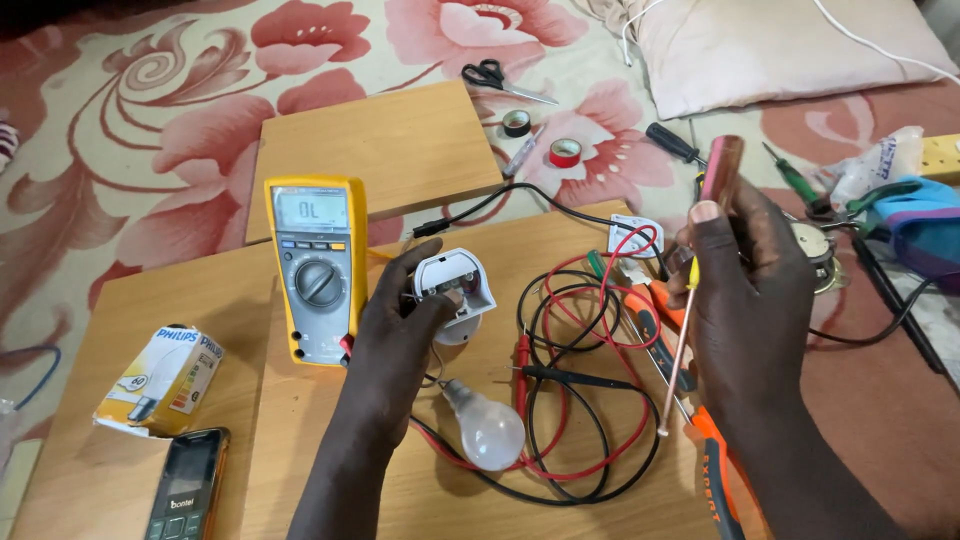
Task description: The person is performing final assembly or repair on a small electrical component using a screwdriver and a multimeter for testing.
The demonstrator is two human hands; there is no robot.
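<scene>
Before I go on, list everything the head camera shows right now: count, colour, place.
Yellow digital multimeter: 1, yellow and grey, upright on the wooden board, left of centre.
White plastic lamp holder: 1, white, centre, in the left hand.
Frosted light bulb: 1, white, lying below the holder.
Red and black test leads: tangled, centre-right of the board.
Bulb carton: 1, yellow and white, left.
Black mobile phone: 1, bottom left.
Black-handled scissors: 1, top, on the floral cloth.
Tape rolls: 1 black, 1 red, top centre.
Clear-handled screwdriver: 1, in the right hand.
Left hand: gripping the holder.
Right hand: gripping the screwdriver.
</scene>
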